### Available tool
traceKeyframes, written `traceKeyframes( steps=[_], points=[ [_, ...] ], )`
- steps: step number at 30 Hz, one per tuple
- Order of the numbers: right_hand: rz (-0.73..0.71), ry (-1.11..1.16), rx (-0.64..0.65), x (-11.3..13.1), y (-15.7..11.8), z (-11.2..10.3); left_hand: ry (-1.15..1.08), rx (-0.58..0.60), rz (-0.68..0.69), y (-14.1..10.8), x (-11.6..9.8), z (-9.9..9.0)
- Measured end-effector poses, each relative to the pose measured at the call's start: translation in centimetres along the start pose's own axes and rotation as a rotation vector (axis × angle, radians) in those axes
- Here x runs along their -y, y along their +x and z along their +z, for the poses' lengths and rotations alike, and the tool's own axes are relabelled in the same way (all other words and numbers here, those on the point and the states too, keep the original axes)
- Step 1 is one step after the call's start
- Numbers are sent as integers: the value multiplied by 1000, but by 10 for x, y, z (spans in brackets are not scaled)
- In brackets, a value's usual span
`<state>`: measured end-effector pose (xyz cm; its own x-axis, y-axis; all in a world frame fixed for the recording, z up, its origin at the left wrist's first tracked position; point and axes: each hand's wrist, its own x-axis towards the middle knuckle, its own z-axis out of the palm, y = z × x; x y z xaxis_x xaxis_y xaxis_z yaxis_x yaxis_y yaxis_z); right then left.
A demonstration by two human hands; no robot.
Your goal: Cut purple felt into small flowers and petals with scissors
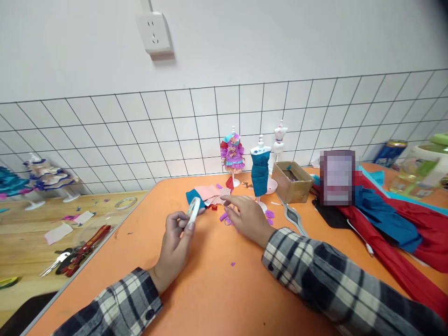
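My left hand [177, 238] is closed round a white ring-shaped roll [193, 211], held up above the orange table [210, 289]. To its right, my right hand [247, 217] hovers over the table with fingers extended and apart, and nothing shows in it. Behind the hands lie pink fabric pieces [207, 192] and teal fabric [192, 195]. Just behind my right hand stands a small dress form in a teal dress [260, 173]. Purple scraps [269, 215] lie beside its base.
Behind stand a form in a purple dress [233, 151] and a white form [279, 137]. A cardboard box [296, 186], scissors [294, 217], a blurred phone-like screen [338, 177] and red fabric [371, 242] occupy the right. Keys [58, 261] lie left.
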<state>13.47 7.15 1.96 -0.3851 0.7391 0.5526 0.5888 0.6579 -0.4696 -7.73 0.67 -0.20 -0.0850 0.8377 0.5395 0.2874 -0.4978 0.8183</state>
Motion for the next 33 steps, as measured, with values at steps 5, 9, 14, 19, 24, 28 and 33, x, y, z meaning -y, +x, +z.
traceKeyframes(
  steps=[5,9,14,19,24,28,33],
  points=[
    [-27,284,-40,20,-63,-23,46,440,266,-24,-7,2],
    [44,293,-8,20,-103,-41,96,552,241,-30,-15,22],
    [83,247,-103,17,-106,-58,67,533,51,-25,-27,60],
    [21,210,-129,20,-101,-63,131,558,143,-26,-37,69],
    [-62,154,-108,20,-104,-63,184,622,160,-25,-36,59],
    [-91,163,-90,19,-103,-62,108,644,58,-25,-35,58],
    [-83,163,-76,20,-103,-61,127,662,95,-26,-36,59]
  ],
)
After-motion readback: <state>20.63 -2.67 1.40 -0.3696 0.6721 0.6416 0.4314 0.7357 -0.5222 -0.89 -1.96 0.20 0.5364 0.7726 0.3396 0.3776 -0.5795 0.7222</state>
